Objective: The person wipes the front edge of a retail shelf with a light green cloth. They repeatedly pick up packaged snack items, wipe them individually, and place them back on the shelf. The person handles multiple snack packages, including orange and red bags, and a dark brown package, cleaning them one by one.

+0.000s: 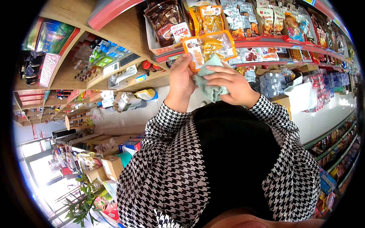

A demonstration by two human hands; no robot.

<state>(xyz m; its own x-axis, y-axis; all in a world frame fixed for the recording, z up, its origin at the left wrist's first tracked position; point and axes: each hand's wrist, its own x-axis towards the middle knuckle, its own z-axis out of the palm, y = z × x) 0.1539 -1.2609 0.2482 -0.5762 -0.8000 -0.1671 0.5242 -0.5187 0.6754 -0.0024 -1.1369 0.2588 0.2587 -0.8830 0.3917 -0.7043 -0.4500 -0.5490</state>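
My left hand (181, 76) grips the left edge of an orange-bordered snack packet (216, 42) with a clear window, held up before the shelf. In my right hand (234, 83) is a pale green cloth (211, 90), bunched under the fingers and pressed against the packet's lower part. The cloth hides some of the packet's lower edge. Right behind it, similar orange packets (212, 19) stand in a box on the shelf. Dark brown snack packets (167, 22) fill the box to their left.
Silver and white snack packets (239, 17) continue along the red-edged shelf (273, 45) to the right. Below stand shrink-wrapped bottles (272, 84). At left are wooden shelves (114, 49) with bottles. A leafy plant (85, 197) and cardboard boxes (112, 167) sit at lower left.
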